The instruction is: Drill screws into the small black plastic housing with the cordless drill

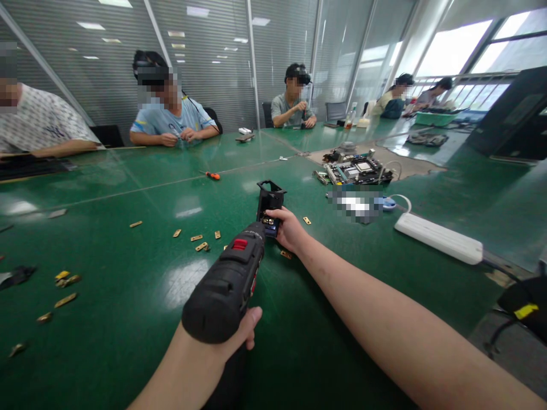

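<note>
My left hand (pixel 241 333) is wrapped round the grip of a black cordless drill (pixel 222 282) with a red switch on top. The drill's nose points away from me, at a black plastic housing (pixel 270 199). Whether the bit touches the housing is hidden behind the chuck. My right hand (pixel 288 229) grips the housing from the right, its thumb over small brass-coloured pieces (pixel 268 221) inside. Close to that hand lie loose brass strips with holes, one brass strip (pixel 306 220) to its right and another brass strip (pixel 286 254) just below.
More brass strips (pixel 196 238) are scattered leftward over the green table (pixel 141 250). An orange screwdriver (pixel 212 176) lies farther back. On the right are a circuit board (pixel 359 168) and a white power strip (pixel 438 238). Several people sit round the table, one person (pixel 173 119) opposite.
</note>
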Demonstrator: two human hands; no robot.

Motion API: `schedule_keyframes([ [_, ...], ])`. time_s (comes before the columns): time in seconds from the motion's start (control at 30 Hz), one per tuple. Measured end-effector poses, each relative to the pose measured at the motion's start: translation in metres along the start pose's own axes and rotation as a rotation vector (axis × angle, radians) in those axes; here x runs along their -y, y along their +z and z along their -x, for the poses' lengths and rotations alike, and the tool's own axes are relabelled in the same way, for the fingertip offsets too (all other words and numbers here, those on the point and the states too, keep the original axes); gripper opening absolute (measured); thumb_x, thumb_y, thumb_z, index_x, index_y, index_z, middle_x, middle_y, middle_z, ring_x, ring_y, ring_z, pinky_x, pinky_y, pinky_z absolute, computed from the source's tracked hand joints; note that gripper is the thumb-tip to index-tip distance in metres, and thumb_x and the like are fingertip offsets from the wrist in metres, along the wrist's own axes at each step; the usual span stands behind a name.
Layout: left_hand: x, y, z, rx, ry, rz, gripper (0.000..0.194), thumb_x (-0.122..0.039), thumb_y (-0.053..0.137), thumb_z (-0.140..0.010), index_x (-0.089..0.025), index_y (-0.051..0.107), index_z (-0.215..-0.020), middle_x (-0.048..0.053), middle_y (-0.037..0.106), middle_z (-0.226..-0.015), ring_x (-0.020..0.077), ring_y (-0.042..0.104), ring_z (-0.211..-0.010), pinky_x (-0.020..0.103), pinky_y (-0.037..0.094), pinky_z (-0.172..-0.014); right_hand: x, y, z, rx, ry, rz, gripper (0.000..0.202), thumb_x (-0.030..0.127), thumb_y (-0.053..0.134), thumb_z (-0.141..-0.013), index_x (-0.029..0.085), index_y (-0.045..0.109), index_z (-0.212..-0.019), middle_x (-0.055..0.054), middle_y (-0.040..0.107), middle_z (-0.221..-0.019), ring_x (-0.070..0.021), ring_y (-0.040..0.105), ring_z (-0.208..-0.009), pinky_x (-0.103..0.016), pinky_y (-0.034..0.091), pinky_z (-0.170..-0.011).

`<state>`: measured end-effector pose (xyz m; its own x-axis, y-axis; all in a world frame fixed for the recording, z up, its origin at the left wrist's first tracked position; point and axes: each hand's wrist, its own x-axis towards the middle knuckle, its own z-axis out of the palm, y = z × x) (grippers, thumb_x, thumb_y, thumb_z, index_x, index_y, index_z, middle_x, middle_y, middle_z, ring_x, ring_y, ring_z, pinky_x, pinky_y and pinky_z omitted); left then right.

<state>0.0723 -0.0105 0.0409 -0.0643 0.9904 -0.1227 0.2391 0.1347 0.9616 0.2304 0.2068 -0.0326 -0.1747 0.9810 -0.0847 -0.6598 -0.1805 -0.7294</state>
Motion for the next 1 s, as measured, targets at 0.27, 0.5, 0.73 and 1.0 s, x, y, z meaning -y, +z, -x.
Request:
schedule_keyframes([
  [0.27,0.01,-0.008,-0.008,0.087,0.094,-0.075,0.022,-0.044,0.074,-0.085,-0.025,0.077,-0.096,-0.007,0.07,-0.044,0.0216,0.069,-0.04,0.033,0.055,-0.051,-0.005,-0.008,-0.008,0.014,-0.007,0.036,0.039,0.019,0.078,-0.053,0.023,0.062,-0.089,0.003,0.07,-0.072,-0.0195,0.066,-0.071,-0.032,0.057,-0.065],
  [0.5,0.019,-0.014,-0.018,-0.002,0.111,-0.062,0.034,-0.049,0.092,-0.075,-0.027,0.081,-0.098,0.005,0.088,-0.085,0.033,0.085,-0.074,0.042,0.07,-0.062,-0.01,-0.008,-0.009,0.018,-0.063,0.135,0.048,0.011,0.085,-0.044,0.022,0.065,-0.087,0.002,0.077,-0.079,-0.0202,0.069,-0.075,-0.036,0.059,-0.075],
  [0.73,0.022,-0.011,-0.01,-0.128,0.068,0.036,0.056,-0.057,0.097,-0.074,-0.022,0.084,-0.115,0.012,0.091,-0.107,0.0327,0.087,-0.071,0.049,0.076,-0.07,-0.01,-0.007,-0.007,0.017,-0.078,0.153,0.057,0.012,0.094,-0.04,0.022,0.067,-0.089,0.001,0.079,-0.08,-0.0199,0.071,-0.075,-0.037,0.059,-0.079],
  [1.0,0.018,-0.005,-0.018,-0.056,0.082,0.109,0.046,-0.051,0.096,-0.074,-0.023,0.077,-0.106,0.005,0.089,-0.094,0.0191,0.074,-0.046,0.034,0.064,-0.049,-0.009,-0.005,-0.005,0.025,-0.072,0.165,0.056,0.014,0.095,-0.04,0.022,0.066,-0.087,0.002,0.079,-0.078,-0.0195,0.072,-0.075,-0.037,0.06,-0.081],
])
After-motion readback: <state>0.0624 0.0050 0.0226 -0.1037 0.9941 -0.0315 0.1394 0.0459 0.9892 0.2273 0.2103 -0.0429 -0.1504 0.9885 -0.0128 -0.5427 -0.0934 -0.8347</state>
